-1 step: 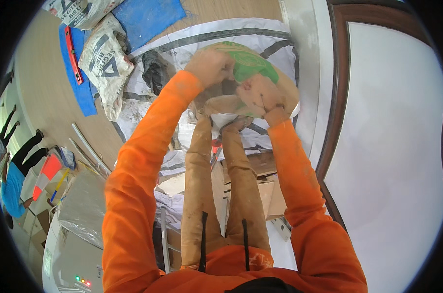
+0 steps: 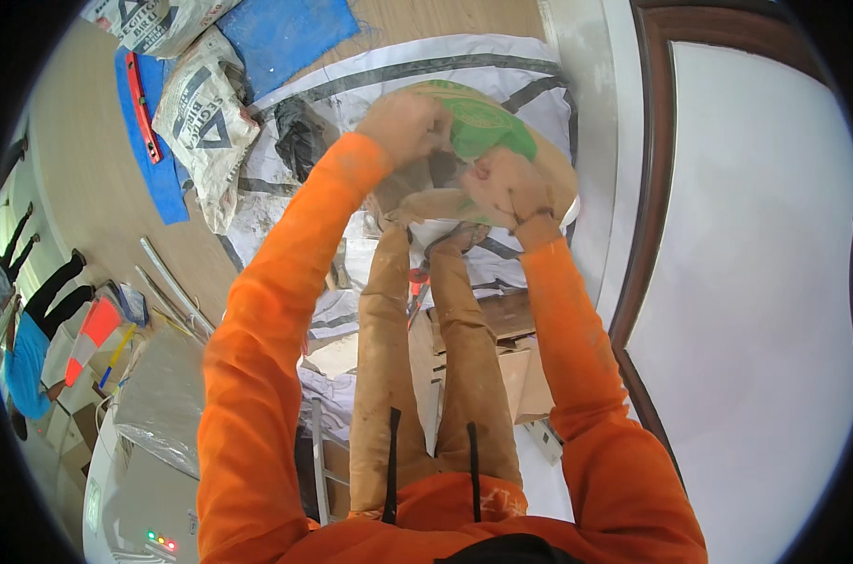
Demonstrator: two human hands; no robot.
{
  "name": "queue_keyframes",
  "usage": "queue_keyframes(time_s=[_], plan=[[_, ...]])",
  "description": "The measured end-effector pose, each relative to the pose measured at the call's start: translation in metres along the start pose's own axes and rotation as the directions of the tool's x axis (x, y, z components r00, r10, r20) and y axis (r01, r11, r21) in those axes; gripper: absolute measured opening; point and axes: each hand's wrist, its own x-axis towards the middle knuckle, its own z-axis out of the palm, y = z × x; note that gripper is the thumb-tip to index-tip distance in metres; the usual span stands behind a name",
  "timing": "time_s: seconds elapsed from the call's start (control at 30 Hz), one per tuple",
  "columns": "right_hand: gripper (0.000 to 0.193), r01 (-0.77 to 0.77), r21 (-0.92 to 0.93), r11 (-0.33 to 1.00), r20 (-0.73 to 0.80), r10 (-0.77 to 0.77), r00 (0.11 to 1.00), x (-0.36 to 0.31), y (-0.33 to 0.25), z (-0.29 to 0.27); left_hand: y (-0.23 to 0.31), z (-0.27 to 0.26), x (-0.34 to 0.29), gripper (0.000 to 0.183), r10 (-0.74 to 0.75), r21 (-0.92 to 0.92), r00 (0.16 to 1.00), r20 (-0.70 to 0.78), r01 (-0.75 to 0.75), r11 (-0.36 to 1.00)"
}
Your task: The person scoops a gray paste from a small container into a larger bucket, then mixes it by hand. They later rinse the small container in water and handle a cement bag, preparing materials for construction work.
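Note:
A brown paper sack [image 2: 490, 130] with green print lies in front of my feet on a dirty white sheet [image 2: 426, 56] with dark stripes. My left hand [image 2: 406, 127] is closed on the sack's near left side. My right hand [image 2: 511, 186], slightly smeared, is closed on its near right side, close to the left one. Between the two hands a dark gap shows in the sack; its contents cannot be made out. The fingertips of both hands are partly hidden.
White printed sacks [image 2: 205, 127], a crumpled black plastic bag [image 2: 298, 141] and a red spirit level [image 2: 142, 108] on blue sheeting [image 2: 154, 183] lie to the left. A brown-framed white door [image 2: 746, 282] stands at the right. A person in a blue shirt [image 2: 27, 367] is at the far left.
My right hand has shifted very slightly to the right. My left hand and the sack look the same.

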Motion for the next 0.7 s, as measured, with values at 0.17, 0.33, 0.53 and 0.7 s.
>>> queue_keyframes(time_s=[0.17,0.33,0.53,0.7], plan=[[0.029,-0.107,0.124,0.986,-0.079,0.117,0.990,-0.041,0.012,0.007,0.006,-0.004,0.004,0.013,-0.004,0.020,0.998,-0.057,0.005,1.000],[0.031,-0.214,0.125,0.969,-0.073,0.224,0.972,-0.066,0.014,0.011,0.002,-0.001,0.000,0.015,-0.017,0.016,0.994,-0.111,0.019,1.000],[0.035,-0.262,-0.140,0.955,0.114,0.279,0.954,-0.024,-0.014,-0.009,0.023,0.012,-0.001,0.029,0.341,0.285,0.919,-0.196,-0.280,0.917],[0.035,-0.296,-0.244,0.923,0.166,0.341,0.925,0.013,-0.003,0.014,0.027,0.020,0.020,0.026,0.534,0.315,0.846,0.006,-0.508,0.802]])
